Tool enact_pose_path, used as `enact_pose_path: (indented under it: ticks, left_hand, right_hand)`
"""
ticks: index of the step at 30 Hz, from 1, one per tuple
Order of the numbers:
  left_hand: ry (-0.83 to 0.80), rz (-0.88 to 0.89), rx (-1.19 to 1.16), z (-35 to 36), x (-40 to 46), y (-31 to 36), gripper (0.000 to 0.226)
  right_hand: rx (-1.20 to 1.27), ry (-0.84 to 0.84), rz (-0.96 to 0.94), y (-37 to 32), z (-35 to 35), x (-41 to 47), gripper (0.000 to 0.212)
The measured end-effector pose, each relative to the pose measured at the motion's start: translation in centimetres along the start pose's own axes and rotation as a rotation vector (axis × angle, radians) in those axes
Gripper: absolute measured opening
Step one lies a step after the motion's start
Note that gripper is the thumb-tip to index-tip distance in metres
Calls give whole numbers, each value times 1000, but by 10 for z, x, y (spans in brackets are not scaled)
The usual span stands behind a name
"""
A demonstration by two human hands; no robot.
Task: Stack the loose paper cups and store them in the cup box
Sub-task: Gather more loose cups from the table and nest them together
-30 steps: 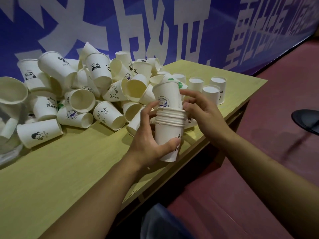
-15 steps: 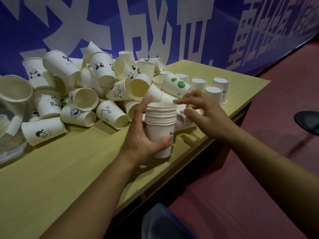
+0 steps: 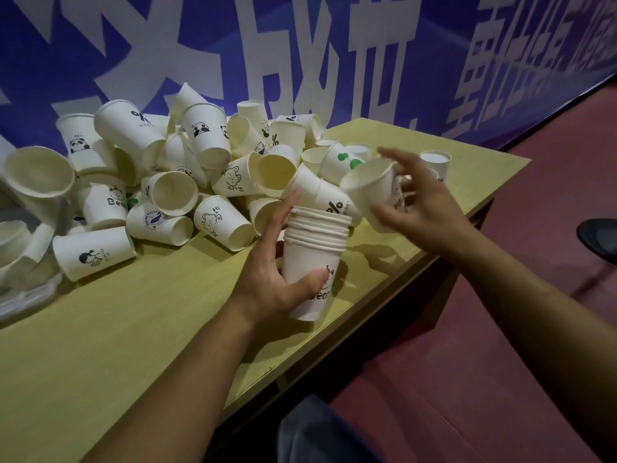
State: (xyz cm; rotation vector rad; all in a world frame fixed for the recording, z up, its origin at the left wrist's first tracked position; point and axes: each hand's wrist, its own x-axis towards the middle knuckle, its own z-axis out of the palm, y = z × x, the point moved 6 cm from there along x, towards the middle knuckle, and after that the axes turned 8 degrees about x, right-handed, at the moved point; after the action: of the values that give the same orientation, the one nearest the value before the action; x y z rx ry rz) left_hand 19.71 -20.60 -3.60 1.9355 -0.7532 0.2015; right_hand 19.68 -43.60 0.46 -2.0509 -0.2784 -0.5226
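1. A person's left hand (image 3: 267,282) grips a stack of nested paper cups (image 3: 314,259), upright, thumb across the front and fingers round the back, held just above the near edge of a yellow-green table (image 3: 117,329)
2. The right hand (image 3: 424,202) holds a single cup (image 3: 370,192), tilted with its mouth towards the left, up and to the right of the stack and not touching it; the grip is loose, with some fingers spread
3. A heap of loose cups (image 3: 187,175), printed with pandas, bears and words, lies on the table behind the stack
4. A blue banner (image 3: 300,45) with large white characters hangs behind
5. No cup box can be clearly made out
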Motion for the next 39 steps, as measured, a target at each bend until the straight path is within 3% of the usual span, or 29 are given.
enact_pose_path:
  ticks: [3, 6, 8, 12, 17, 21, 25, 30, 34, 39]
  left_hand:
    - [-50, 5, 20, 6, 0, 1, 97]
    - [-61, -1, 42, 9, 0, 0, 102]
    - [-31, -17, 57, 7, 0, 0, 111]
    - [76, -15, 44, -3, 0, -2, 121]
    - [154, -41, 29, -10, 0, -4, 107]
    - [164, -60, 49, -12, 0, -7, 97]
    - [154, -50, 82, -13, -1, -4, 92]
    - [120, -31, 101, -12, -1, -4, 93]
    - [88, -22, 127, -10, -2, -3, 94]
    - [43, -38, 97, -4, -2, -3, 99]
  right_hand:
    - [270, 126, 106, -9, -1, 7, 67]
    - [422, 35, 142, -24, 21, 6, 65]
    - [394, -69, 119, -30, 41, 3, 60]
    - [222, -168, 61, -29, 59, 3, 38]
    - [-110, -33, -49, -37, 46, 31, 27]
    - [-503, 22, 4, -24, 40, 63, 45]
    - [-654, -68, 120, -6, 42, 86, 66]
    - [-567, -87, 199, 8, 45, 91, 79]
    - [-477, 84, 68, -6, 30, 87, 84]
    - [-4, 217, -62, -50, 16, 69, 76]
